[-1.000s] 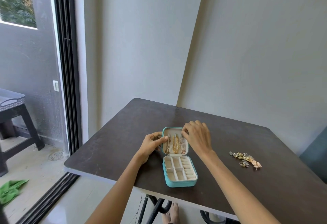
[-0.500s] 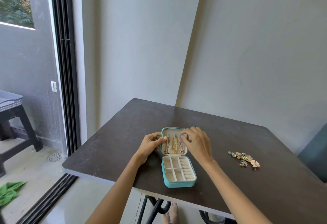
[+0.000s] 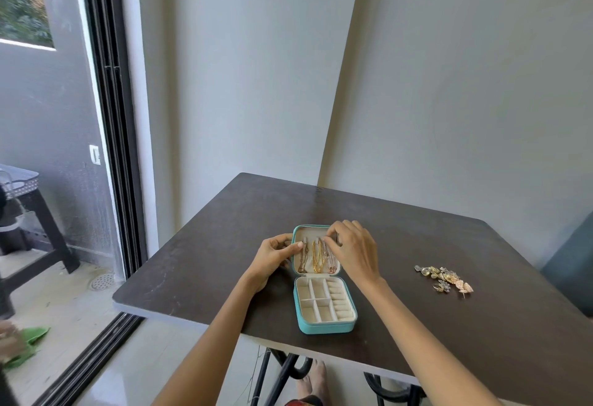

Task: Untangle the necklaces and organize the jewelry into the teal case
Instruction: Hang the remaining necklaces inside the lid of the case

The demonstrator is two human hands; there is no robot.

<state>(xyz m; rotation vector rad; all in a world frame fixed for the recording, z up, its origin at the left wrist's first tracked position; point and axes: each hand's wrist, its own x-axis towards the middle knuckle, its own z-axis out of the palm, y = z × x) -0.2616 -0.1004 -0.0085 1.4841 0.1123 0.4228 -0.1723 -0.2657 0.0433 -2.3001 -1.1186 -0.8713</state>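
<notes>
little has shifted: right hand still pinches necklaces at lid hooks; left hand steadies teal case, earrings waiting.

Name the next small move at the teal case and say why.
Probably the right hand finishes seating the necklaces in the lid of the teal case, since its fingertips are at their tops while the left hand steadies the lid.

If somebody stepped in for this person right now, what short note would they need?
Left hand: steadies the lid edge of the teal case, open on the table.
Right hand: fingertips at the top of the necklaces; grip unclear.
Done: three necklaces hang side by side in the lid.
Left: loose jewelry pile lies to the right; the tray compartments look empty.
</notes>
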